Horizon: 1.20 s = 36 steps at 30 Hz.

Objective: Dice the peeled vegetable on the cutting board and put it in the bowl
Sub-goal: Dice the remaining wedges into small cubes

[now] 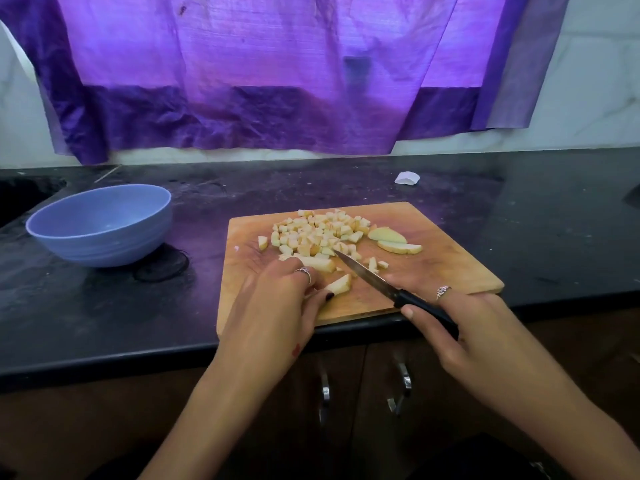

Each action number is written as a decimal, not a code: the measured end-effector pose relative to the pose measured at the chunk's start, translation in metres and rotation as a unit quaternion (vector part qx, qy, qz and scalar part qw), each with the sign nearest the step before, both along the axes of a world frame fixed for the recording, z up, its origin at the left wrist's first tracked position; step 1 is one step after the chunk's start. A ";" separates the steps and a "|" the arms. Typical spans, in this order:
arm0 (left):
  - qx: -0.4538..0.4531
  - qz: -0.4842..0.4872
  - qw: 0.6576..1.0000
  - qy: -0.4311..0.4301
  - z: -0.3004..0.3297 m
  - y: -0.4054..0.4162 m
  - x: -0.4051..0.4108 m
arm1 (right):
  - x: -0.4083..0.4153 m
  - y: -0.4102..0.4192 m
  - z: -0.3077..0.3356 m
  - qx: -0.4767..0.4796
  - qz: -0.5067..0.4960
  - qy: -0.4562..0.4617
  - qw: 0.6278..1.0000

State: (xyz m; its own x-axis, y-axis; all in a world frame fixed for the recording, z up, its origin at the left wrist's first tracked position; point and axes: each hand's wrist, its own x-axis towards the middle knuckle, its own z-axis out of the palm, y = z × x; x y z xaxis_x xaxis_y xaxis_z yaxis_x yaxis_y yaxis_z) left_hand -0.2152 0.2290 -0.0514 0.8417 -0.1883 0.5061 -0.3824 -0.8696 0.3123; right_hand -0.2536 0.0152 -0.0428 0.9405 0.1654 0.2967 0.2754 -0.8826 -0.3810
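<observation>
A wooden cutting board (433, 271) lies at the counter's front edge. A heap of pale diced vegetable (318, 233) sits on its far half, with two uncut slices (393, 240) to the right. My left hand (277, 306) holds down a long strip (318, 263) and a wedge (341, 284) near the board's left front. My right hand (453, 323) grips the black handle of a knife (367, 273), whose blade points up-left with its tip at the edge of the dice heap. A blue bowl (100, 225) stands on the counter at the left, with nothing seen inside.
The black counter (519, 209) carries a small white scrap (407, 177) behind the board. A sink opening (20, 195) lies at the far left. Purple cloth (259, 81) hangs on the wall. Cabinet door handles (401, 382) sit below the counter edge.
</observation>
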 end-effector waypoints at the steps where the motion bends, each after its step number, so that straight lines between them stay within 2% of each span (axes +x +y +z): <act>1: -0.009 0.004 1.000 0.006 0.000 -0.005 -0.003 | -0.001 0.001 0.000 -0.004 0.002 -0.005 1.000; 7: -0.039 0.046 0.998 -0.003 -0.005 -0.016 -0.011 | -0.008 0.009 0.012 -0.053 0.018 -0.031 0.998; 15: -0.091 0.022 0.996 0.002 -0.012 -0.013 -0.001 | 0.000 0.013 0.019 -0.104 0.038 -0.021 0.994; 21: -0.113 0.002 0.994 0.008 -0.013 -0.012 0.001 | 0.014 0.020 0.025 -0.214 0.072 -0.005 0.974; 28: -0.093 0.021 0.995 -0.008 -0.012 -0.018 -0.002 | 0.027 0.008 0.013 -0.195 0.091 0.004 0.977; 32: -0.097 0.030 0.995 -0.008 -0.011 -0.019 -0.003 | 0.020 -0.005 0.019 -0.198 0.114 -0.016 0.973; 35: -0.100 0.033 0.994 0.001 -0.009 -0.017 -0.002 | 0.014 -0.016 0.031 -0.252 0.101 -0.077 0.959; 36: -0.099 0.033 0.995 0.002 -0.009 -0.017 -0.003 | 0.013 -0.017 0.033 -0.271 0.090 -0.070 0.956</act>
State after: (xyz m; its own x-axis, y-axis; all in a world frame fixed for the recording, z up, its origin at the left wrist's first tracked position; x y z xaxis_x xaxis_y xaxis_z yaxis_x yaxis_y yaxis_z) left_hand -0.2182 0.2121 -0.0605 0.8512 -0.0292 0.5240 -0.3243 -0.8142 0.4815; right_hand -0.2407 -0.0018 -0.0095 0.8396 0.4859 0.2427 0.4563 -0.8734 0.1703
